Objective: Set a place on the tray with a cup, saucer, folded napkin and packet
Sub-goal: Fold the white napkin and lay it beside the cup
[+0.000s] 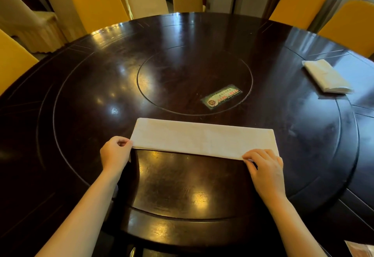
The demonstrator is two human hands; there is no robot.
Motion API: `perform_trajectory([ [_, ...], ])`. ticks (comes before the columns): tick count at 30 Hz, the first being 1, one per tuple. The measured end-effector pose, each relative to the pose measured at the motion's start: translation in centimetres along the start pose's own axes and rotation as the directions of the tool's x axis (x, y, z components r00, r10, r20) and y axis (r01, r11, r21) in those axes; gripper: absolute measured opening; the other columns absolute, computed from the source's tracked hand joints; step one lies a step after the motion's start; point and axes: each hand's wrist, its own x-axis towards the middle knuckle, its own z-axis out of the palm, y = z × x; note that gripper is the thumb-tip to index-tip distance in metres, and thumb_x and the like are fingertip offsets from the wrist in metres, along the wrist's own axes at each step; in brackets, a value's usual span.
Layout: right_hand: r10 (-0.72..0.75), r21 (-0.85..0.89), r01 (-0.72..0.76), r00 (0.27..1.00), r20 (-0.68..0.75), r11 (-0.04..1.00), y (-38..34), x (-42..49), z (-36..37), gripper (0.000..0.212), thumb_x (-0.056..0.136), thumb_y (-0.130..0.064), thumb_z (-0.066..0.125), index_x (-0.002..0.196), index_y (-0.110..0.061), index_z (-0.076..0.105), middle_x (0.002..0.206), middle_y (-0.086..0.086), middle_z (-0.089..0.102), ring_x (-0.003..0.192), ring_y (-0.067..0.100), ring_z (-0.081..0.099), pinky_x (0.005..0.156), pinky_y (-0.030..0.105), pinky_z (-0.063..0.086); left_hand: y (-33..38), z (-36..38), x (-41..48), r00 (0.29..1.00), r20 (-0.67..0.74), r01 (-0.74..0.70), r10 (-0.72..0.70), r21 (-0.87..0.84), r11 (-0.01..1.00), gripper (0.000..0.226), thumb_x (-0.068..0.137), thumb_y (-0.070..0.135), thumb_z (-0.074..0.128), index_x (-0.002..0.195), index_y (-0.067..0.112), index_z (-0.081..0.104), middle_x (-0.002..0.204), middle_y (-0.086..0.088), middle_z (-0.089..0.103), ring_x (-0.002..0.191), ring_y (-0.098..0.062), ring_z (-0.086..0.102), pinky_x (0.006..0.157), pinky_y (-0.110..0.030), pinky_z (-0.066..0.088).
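A white cloth napkin (202,138), folded into a long flat strip, lies across the dark round table in front of me. My left hand (115,152) pinches its near left corner between thumb and fingers. My right hand (265,167) pinches the near right corner. A green and red packet (222,96) lies flat just beyond the napkin, inside the table's round centre inset. No cup, saucer or tray shows in view.
A second folded white napkin (326,76) rests at the table's right side. The dark wooden table (91,95) has a shiny top. Several yellow and cream covered chairs (99,8) ring its far edge. A paper corner (358,247) shows at bottom right.
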Motion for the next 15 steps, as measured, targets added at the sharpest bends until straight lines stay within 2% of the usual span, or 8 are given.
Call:
perform_trajectory([
  [3, -0.022, 0.012, 0.022, 1.000, -0.017, 1.000, 0.3, 0.3, 0.0, 0.010, 0.079, -0.006, 0.071, 0.080, -0.016, 0.071, 0.085, -0.001, 0.069, 0.085, 0.024, 0.059, 0.079, 0.035, 0.033, 0.2, -0.2, 0.3, 1.000, 0.016, 0.005, -0.005, 0.037, 0.999, 0.006, 0.082, 0.018, 0.061, 0.079, 0.016, 0.066, 0.075, 0.007, 0.058, 0.078, -0.015, 0.053, 0.067, -0.030, 0.040],
  [7, -0.031, 0.015, 0.031, 0.999, -0.045, 0.999, 0.7, 0.2, 0.0, 0.010, 0.080, -0.007, 0.070, 0.081, -0.016, 0.072, 0.085, -0.001, 0.070, 0.086, 0.023, 0.058, 0.080, 0.034, 0.034, -0.2, -0.4, -0.3, 0.997, 0.040, -0.077, 0.073, 0.111, 0.991, 0.006, 0.083, 0.016, 0.059, 0.079, 0.015, 0.064, 0.073, 0.007, 0.056, 0.078, -0.016, 0.052, 0.066, -0.030, 0.037],
  [12, -0.038, 0.024, 0.040, 0.997, -0.065, 0.999, 0.8, 0.0, 0.2, 0.010, 0.080, -0.006, 0.070, 0.081, -0.016, 0.072, 0.085, -0.001, 0.070, 0.086, 0.023, 0.058, 0.081, 0.035, 0.037, -0.3, -0.4, -0.6, 0.988, 0.052, -0.152, 0.146, 0.167, 0.974, 0.005, 0.085, 0.015, 0.059, 0.081, 0.013, 0.062, 0.087, -0.004, 0.062, 0.082, -0.018, 0.051, 0.068, -0.032, 0.037],
  [15, -0.003, 0.051, 0.004, 1.000, -0.022, 0.999, 0.7, -0.1, 0.1, 0.011, 0.079, -0.005, 0.070, 0.082, -0.015, 0.070, 0.088, 0.000, 0.068, 0.089, 0.022, 0.057, 0.085, 0.035, 0.039, 0.0, -0.6, -1.0, 0.986, 0.065, -0.165, 0.154, 0.216, 0.962, 0.009, 0.084, 0.015, 0.060, 0.091, 0.009, 0.062, 0.098, -0.011, 0.063, 0.089, -0.024, 0.053, 0.074, -0.036, 0.043],
])
